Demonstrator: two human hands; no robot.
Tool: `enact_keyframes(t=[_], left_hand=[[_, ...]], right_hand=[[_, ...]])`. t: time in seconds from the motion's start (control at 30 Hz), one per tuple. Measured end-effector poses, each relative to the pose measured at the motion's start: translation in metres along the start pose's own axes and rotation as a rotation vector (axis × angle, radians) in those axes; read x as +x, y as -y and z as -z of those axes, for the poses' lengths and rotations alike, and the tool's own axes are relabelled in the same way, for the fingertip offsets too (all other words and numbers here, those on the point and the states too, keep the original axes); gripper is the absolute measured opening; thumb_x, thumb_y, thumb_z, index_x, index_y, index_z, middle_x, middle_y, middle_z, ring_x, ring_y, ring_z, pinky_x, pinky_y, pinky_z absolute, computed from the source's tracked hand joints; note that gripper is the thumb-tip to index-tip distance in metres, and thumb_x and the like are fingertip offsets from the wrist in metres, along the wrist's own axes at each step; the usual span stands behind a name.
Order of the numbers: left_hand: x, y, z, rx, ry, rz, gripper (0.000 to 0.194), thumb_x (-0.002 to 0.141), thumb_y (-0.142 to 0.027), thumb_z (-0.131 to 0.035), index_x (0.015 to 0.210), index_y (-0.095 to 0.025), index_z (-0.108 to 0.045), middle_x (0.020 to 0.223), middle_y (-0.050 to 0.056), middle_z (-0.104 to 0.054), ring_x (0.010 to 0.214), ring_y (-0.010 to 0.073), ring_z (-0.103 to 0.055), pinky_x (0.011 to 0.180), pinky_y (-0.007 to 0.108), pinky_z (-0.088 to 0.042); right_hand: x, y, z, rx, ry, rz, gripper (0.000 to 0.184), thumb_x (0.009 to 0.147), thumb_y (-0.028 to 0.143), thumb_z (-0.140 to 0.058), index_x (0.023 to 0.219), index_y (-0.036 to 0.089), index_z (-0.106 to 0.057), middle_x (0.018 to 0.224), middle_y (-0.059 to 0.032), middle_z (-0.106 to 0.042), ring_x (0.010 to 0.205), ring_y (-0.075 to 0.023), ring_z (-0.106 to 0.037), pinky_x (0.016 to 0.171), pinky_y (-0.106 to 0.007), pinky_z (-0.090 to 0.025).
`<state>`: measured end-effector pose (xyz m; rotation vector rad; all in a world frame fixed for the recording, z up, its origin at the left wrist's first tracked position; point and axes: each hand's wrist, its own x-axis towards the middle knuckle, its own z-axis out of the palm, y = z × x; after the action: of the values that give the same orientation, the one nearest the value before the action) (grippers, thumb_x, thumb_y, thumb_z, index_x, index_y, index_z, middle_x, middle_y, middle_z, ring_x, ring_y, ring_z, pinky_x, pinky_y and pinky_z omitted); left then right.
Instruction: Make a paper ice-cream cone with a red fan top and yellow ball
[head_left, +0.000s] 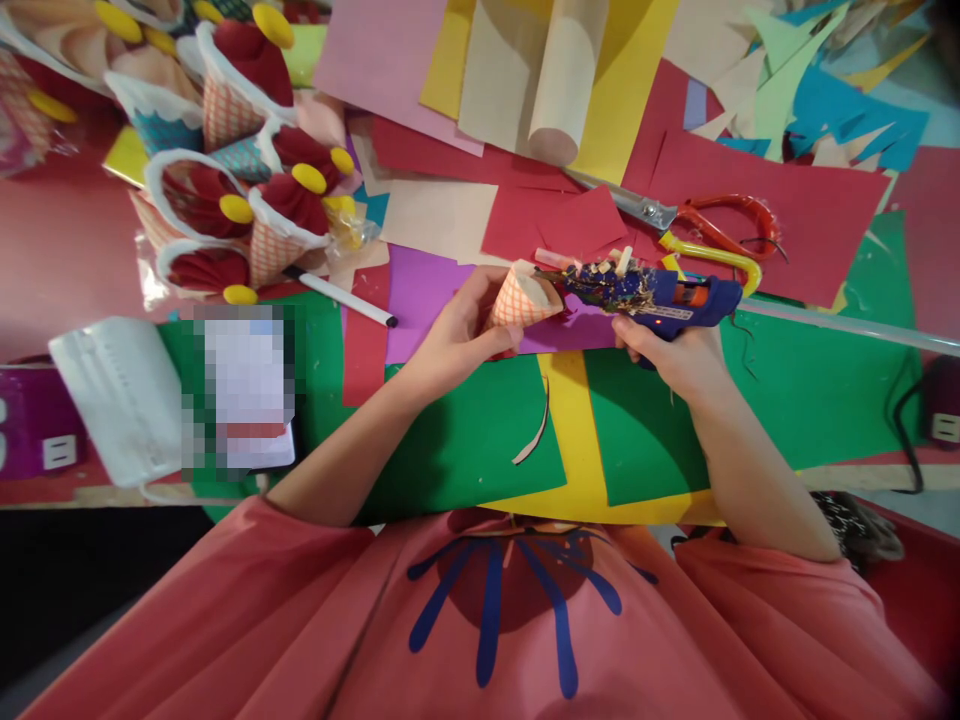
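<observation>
My left hand [469,335] is closed around an orange-and-white checked paper cone [523,298], its open end tilted up and to the right. In my right hand [671,350] is a blue hot glue gun [660,300], gripped by the handle. Its nozzle points left and reaches the cone's open end; whether it touches the rim I cannot tell. Strings and crusts of dried glue coat the gun's front. A long clear glue stick [847,325] sticks out of its back. Purple paper [420,290] lies beneath both hands.
Red-handled scissors [660,212] lie beyond the glue gun. Several finished cones with yellow discs [281,215] crowd the back left. A marker [345,298], a phone [251,390] and a white box-shaped device [120,400] are at left. Paper scraps [855,110] heap up at back right.
</observation>
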<state>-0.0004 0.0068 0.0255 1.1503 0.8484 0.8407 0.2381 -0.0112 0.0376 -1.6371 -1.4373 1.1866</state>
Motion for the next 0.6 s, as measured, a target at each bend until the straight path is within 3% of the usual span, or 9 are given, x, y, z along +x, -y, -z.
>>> enact_keyframes(t=[0.2, 0.6], left_hand=[[-0.0008, -0.0011, 0.0001, 0.005, -0.011, 0.027, 0.039, 0.074, -0.036, -0.074, 0.104, -0.021, -0.053, 0.095, 0.002, -0.065, 0.062, 0.008, -0.054, 0.05, 0.019, -0.04], [-0.0005, 0.0018, 0.0032, -0.027, -0.009, 0.049, 0.045, 0.073, -0.038, -0.072, 0.109, -0.015, -0.057, 0.073, -0.001, -0.062, 0.049, 0.0067, -0.05, 0.043, 0.02, -0.032]], right_hand=[[0.0002, 0.0032, -0.0001, 0.012, 0.013, 0.006, 0.028, 0.074, 0.049, -0.08, 0.07, 0.027, -0.062, 0.07, -0.0037, -0.068, 0.076, -0.0246, -0.069, 0.067, -0.04, -0.059], [0.0011, 0.0013, -0.0007, 0.032, 0.003, 0.012, 0.043, 0.065, 0.068, -0.078, 0.074, 0.028, -0.065, 0.067, -0.0047, -0.067, 0.071, -0.0248, -0.066, 0.064, -0.043, -0.059]])
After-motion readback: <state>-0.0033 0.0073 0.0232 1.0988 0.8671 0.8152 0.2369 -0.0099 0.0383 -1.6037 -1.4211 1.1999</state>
